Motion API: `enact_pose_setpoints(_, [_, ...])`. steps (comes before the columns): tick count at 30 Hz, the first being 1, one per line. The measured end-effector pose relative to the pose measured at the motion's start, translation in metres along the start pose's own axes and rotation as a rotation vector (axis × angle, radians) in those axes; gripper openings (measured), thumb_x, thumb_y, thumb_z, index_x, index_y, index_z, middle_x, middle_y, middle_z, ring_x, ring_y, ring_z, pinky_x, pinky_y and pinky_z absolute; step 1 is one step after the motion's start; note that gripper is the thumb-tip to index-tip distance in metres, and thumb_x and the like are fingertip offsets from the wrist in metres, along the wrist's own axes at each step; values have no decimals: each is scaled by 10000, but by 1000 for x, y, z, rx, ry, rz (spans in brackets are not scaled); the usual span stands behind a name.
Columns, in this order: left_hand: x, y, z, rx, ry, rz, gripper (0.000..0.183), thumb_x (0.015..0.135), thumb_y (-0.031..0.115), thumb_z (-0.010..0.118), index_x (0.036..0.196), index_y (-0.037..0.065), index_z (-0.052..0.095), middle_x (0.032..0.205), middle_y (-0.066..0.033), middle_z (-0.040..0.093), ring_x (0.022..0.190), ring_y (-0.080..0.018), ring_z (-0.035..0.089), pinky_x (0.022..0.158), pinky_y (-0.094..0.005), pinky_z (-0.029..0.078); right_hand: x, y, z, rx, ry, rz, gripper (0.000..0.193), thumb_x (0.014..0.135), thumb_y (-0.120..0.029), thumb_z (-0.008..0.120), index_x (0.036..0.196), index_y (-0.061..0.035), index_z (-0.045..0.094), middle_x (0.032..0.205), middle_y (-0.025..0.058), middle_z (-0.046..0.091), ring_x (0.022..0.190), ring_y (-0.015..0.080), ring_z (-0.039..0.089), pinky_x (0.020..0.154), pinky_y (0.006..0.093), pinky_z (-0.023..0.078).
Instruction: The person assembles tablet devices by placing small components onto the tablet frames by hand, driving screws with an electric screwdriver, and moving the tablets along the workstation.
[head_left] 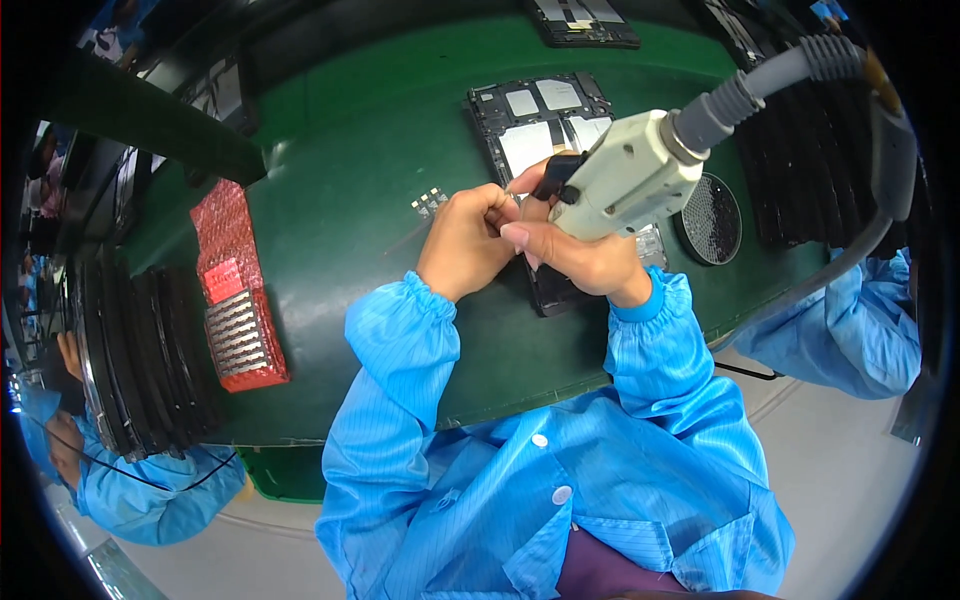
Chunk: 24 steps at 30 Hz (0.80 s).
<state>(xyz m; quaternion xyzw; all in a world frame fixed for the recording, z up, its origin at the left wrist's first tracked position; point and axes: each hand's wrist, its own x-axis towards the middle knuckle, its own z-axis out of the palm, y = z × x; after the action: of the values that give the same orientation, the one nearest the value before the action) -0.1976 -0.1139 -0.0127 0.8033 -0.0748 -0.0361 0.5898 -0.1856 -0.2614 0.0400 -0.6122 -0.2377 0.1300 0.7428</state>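
The left hand (pixel 470 243) and the right hand (pixel 583 262) meet over an open black tablet (pixel 535 148) on the green counter (pixel 360 335). Each grip is curled nearly closed, fingertips close together, but I can't tell what, if anything, they pinch. A pale handheld tool (pixel 640 172) with a grey hose (pixel 800 70) covers part of the right hand. Small pieces (pixel 428 203) lie left of the hands. Further left is red bubble wrap (pixel 226 235) with silver strips (pixel 238 335) on it. A round dish (pixel 709 219) sits right.
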Motion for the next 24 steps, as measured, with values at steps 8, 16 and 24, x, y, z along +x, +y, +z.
enact_pose_setpoints(8, [0,-10,1,-96,1,110,153,644,-57,669,753,-15,571,664,-71,596,607,-115,561,542,-267,464,-7,4,8,-138,-30,-43,257,732,-47,694,963,-41,580,869,25,585,726,101,555,621,242,466])
enact_pose_setpoints(16, [-18,24,19,199,210,188,137,651,-14,685,717,8,568,646,-86,546,576,-197,561,514,-303,461,-10,-27,-29,-87,289,-214,413,726,19,615,1117,55,487,600,37,517,494,117,501,473,255,410])
enact_pose_setpoints(24, [-38,35,73,562,42,640,299,681,40,658,976,22,608,1061,-154,575,1022,-320,544,911,-417,410,-29,-44,-116,-54,443,-338,469,725,-28,606,1153,103,469,584,44,504,492,119,492,491,264,421])
